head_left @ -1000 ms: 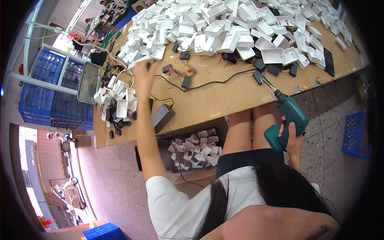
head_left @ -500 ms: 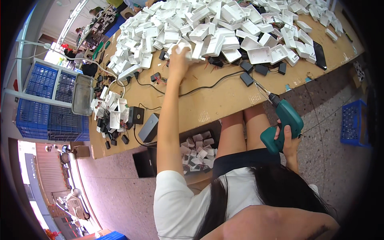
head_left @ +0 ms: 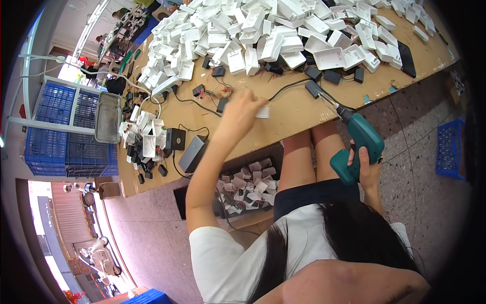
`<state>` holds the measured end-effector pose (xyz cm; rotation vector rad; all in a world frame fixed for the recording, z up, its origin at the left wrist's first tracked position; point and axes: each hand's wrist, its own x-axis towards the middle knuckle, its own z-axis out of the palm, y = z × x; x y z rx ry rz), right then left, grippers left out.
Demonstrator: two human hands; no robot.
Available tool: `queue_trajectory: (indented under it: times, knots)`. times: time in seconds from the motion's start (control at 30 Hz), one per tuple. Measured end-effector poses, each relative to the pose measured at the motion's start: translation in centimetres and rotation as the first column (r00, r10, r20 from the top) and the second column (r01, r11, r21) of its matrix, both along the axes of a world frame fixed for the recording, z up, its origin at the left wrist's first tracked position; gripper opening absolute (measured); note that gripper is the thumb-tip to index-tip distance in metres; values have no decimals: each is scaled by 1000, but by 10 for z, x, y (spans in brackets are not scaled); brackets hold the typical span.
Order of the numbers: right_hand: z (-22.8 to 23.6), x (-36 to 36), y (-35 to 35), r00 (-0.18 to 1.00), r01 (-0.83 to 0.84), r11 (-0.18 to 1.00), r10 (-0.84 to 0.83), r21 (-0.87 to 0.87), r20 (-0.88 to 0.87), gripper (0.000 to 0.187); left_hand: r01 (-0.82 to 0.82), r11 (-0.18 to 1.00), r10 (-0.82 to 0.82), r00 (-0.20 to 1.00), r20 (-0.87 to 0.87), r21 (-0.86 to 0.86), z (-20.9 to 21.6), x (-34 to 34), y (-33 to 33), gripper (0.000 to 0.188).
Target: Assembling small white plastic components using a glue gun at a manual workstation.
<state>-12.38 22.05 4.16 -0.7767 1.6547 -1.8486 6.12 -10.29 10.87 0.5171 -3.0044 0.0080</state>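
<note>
My left hand [head_left: 244, 110] is over the table near its front edge, fingers closed on a white plastic piece [head_left: 262, 113]. Only one end of that piece shows past the fingertips; the hand hides the rest. A small black box [head_left: 221, 105] sits right beside this hand, with thin reddish wires [head_left: 225, 92] just beyond. At the right, in front of the table edge, my right hand [head_left: 365, 164] grips the handle of a green electric screwdriver [head_left: 365, 137]. Its long bit points up and left toward a black box [head_left: 312, 89] lying at the edge.
A big heap of white plastic housings [head_left: 243, 35] covers the table's far side. A grey box [head_left: 193, 154], a black adapter [head_left: 175, 139] and a small mixed pile [head_left: 144, 137] lie left. Black cable [head_left: 286, 88] crosses the tabletop. Below is a bin of white pieces [head_left: 248, 187].
My left hand has come back from the white heap toward the table's front edge, bringing a white piece. The right hand and the screwdriver have hardly moved.
</note>
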Motion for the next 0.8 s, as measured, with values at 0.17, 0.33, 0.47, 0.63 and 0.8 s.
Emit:
queue_trajectory:
  times: [0.17,0.33,0.47,0.63,0.8]
  knots:
    - [5,3,4,1000,3,1000,-4,-22,-22,41,195,980,-195,981,-23,38,-30,-50,10,39]
    - [3,3,6,1000,19,1000,-20,-11,-12,40,-2,883,58,993,-105,470,-50,-52,8,35]
    - [0,1,4,1000,0,1000,0,-15,-1,41,-83,923,180,956,-231,376,-70,-41,29,31]
    - [-1,0,1,1000,-9,1000,9,-24,-12,41,30,917,155,891,-426,397,-73,-38,34,33]
    - [-4,-2,3,999,-40,998,40,-48,-8,38,103,955,4,932,-362,277,-65,-48,20,40]
